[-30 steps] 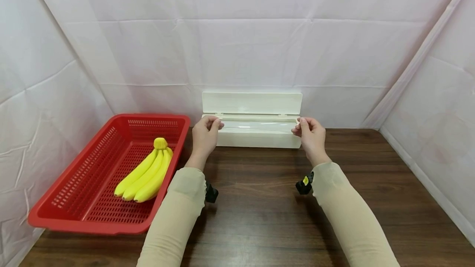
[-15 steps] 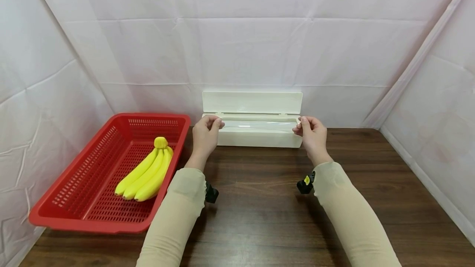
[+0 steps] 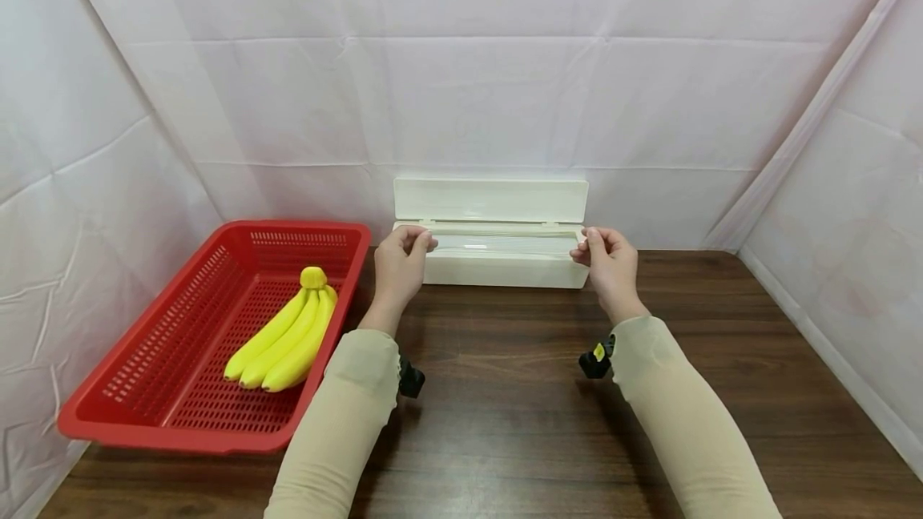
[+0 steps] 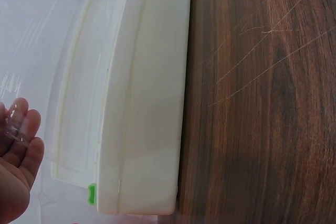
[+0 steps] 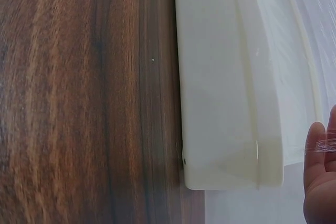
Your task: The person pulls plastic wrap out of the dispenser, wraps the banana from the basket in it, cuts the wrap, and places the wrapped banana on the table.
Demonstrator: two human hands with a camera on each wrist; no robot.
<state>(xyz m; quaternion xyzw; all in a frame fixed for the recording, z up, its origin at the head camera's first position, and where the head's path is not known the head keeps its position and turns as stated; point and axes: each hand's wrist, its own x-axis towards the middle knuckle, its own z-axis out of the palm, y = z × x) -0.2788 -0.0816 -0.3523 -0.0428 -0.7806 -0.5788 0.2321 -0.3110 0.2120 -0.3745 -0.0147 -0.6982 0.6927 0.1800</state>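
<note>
A long white cling film dispenser box (image 3: 505,271) stands at the back of the table with its lid (image 3: 490,200) raised behind it. Clear cling film (image 3: 497,242) stretches across the opening between both hands. At the box's left end, my left hand (image 3: 401,263) pinches the film between thumb and fingers. My right hand (image 3: 613,267) pinches it at the right end. In the left wrist view, film wrinkles (image 4: 10,85) show by the fingertips. Bunched film (image 5: 326,146) crosses the fingers in the right wrist view. The roll inside is hard to make out.
On the left, a red perforated basket (image 3: 180,440) holds a bunch of yellow bananas (image 3: 288,335). White cloth walls (image 3: 476,102) close off the back and sides. A small green piece (image 4: 92,194) sits at the box's end. Dark wood tabletop (image 3: 490,423) lies in front.
My right hand has shifted very slightly to the right, still pinching the film. Reflections on the film have changed. My left hand has hardly moved.
</note>
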